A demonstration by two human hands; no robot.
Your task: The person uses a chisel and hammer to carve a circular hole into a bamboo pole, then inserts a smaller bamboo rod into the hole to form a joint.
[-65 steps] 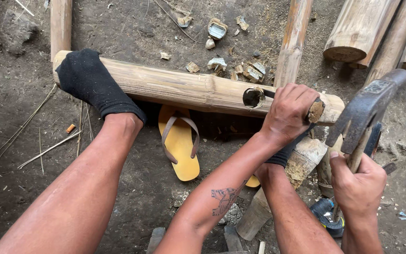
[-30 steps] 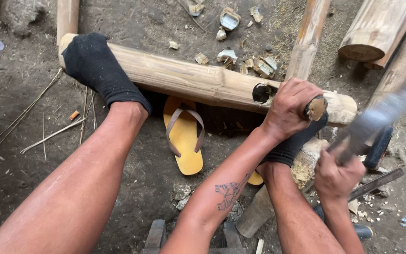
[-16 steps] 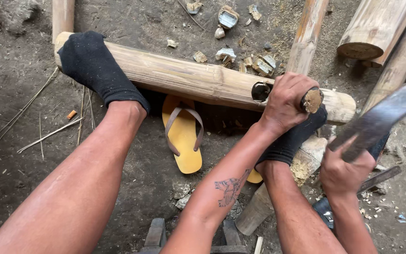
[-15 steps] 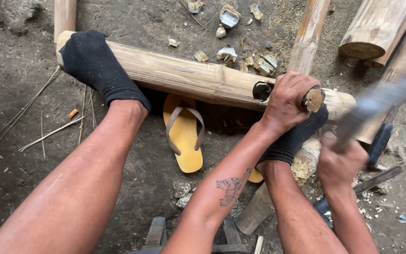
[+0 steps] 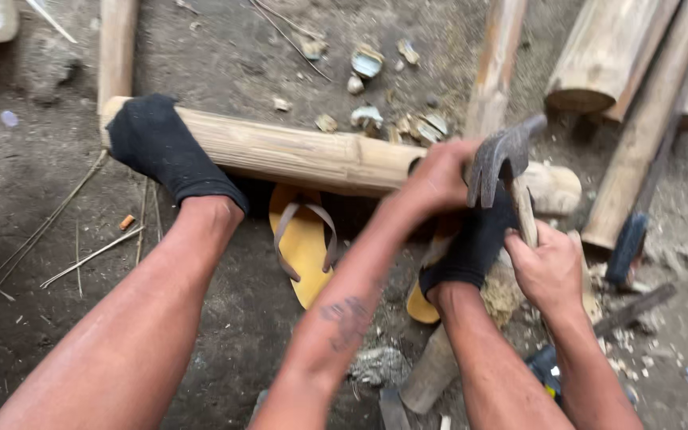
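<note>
Bamboo pole (image 5: pixel 296 151) lying across dirt ground (image 5: pixel 41 263), pinned under two feet in black socks (image 5: pixel 165 151). Left hand (image 5: pixel 439 177) curled closed on something at the pole's right end, contents hidden. Right hand (image 5: pixel 549 267) fisted around wooden handle of claw hammer (image 5: pixel 502 159), head just beside left hand. Yellow sandal (image 5: pixel 302 243) beneath pole. More bamboo poles (image 5: pixel 599 56) upper right; chips (image 5: pixel 368 64) beyond.

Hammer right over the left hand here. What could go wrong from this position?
1. The hammer head sits right beside the left hand gripping at the bamboo pole; a slight miss could hit fingers.
2. Only socked feet pin the pole, so it might roll under a blow.
3. The right hand grips high on the handle, probably limiting control.
</note>
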